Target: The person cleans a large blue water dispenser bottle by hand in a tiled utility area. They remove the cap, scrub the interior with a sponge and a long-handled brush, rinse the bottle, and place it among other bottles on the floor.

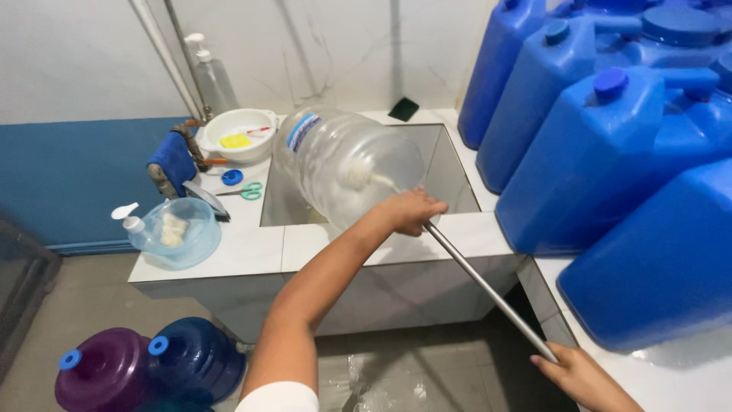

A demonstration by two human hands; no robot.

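A large clear water bottle [343, 164] lies tilted on its side over a square tiled sink basin [450, 164], its mouth toward me. My left hand [412, 211] grips the bottle at its neck. A long metal rod [488, 290] runs from my right hand [583, 374] at the lower right up into the bottle mouth. A white brush head [358, 177] on the rod's end shows through the clear wall inside the bottle. My right hand is closed on the rod's near end.
Several big blue jerrycans [610, 137] crowd the counter on the right. On the left counter stand a white bowl [238, 131], a clear bowl [179, 233], scissors [245, 191], a pump bottle [213, 76]. Purple [103, 374] and blue [194, 358] jugs sit on the floor.
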